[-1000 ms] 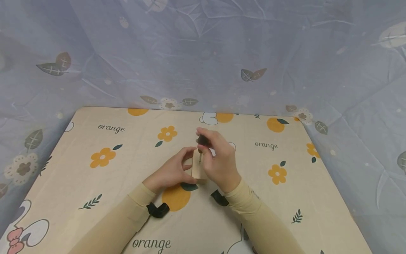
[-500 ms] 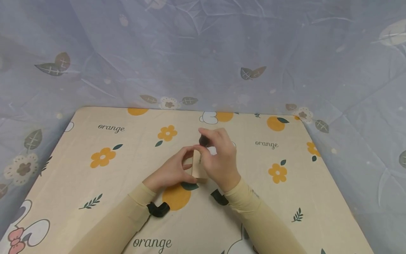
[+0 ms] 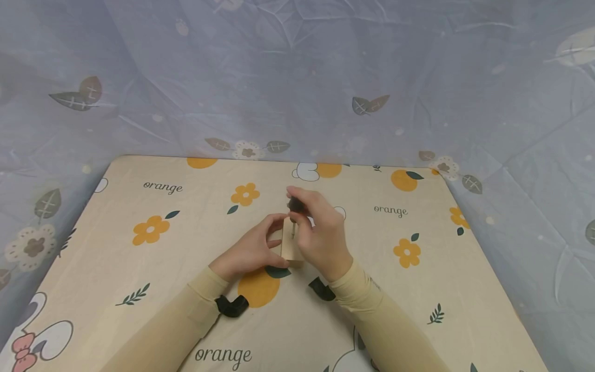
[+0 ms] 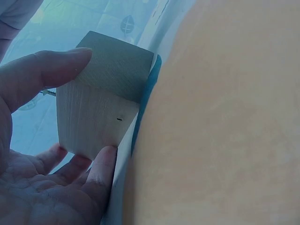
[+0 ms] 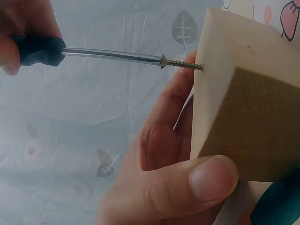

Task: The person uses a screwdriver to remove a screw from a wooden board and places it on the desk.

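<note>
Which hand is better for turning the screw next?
Probably the right hand: it holds the screwdriver, set against the screw sticking out of the wooden block. The left hand grips that block, keeping it steady.

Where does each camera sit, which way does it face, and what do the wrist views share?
Head: on the head, looking forward and down at the wooden block and screwdriver; left hand, right hand and both sleeves show.
Left wrist: on that wrist, looking at the block; the left hand shows, holding it.
Right wrist: on that wrist, looking side-on at screwdriver, screw and block; parts of both hands show.
Both wrist views share block, screw and left hand.
</note>
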Action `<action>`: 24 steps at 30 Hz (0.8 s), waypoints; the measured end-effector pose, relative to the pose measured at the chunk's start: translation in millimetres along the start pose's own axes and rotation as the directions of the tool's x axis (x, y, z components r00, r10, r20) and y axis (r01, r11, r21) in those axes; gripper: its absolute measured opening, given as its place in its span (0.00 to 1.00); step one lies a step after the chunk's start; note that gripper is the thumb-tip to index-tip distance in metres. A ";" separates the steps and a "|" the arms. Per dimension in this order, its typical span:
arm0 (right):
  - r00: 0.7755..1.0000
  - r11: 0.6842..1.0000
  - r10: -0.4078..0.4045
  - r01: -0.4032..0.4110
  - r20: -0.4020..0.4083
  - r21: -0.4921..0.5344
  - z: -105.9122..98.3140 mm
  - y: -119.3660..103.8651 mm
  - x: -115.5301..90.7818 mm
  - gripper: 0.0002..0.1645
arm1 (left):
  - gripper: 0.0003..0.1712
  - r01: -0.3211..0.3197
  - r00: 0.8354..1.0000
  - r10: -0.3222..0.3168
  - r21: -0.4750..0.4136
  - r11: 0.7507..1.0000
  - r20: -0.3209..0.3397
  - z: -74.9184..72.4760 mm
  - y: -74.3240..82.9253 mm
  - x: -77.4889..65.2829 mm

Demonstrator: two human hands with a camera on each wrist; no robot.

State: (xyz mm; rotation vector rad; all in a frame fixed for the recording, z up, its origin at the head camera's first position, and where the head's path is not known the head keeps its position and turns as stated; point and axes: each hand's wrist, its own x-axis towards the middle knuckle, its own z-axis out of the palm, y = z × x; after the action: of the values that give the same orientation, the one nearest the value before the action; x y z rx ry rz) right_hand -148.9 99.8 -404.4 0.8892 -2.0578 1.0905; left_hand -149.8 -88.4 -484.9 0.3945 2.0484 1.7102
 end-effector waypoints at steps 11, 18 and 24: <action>0.999 0.999 0.025 -0.024 -0.021 0.026 2.0 1.5 0.0 0.30 | 0.61 0.007 1.000 -0.007 0.010 1.000 -0.011 -0.7 -1.9 0.6; 0.997 0.999 0.003 -0.006 -0.078 -0.038 2.2 1.2 -0.9 0.26 | 0.63 0.008 1.000 -0.007 0.019 1.000 -0.016 -1.2 -2.2 1.4; 0.998 0.999 -0.011 0.008 -0.069 -0.040 0.0 0.1 0.2 0.24 | 0.62 0.007 1.000 -0.007 0.007 1.000 -0.012 -1.2 -0.8 1.1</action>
State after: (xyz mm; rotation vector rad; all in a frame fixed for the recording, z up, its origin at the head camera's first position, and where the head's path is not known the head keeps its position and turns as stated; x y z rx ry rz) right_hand -149.0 99.8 -404.3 0.8289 -2.0096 1.0571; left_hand -151.3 -89.1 -485.7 0.3795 2.0627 1.7057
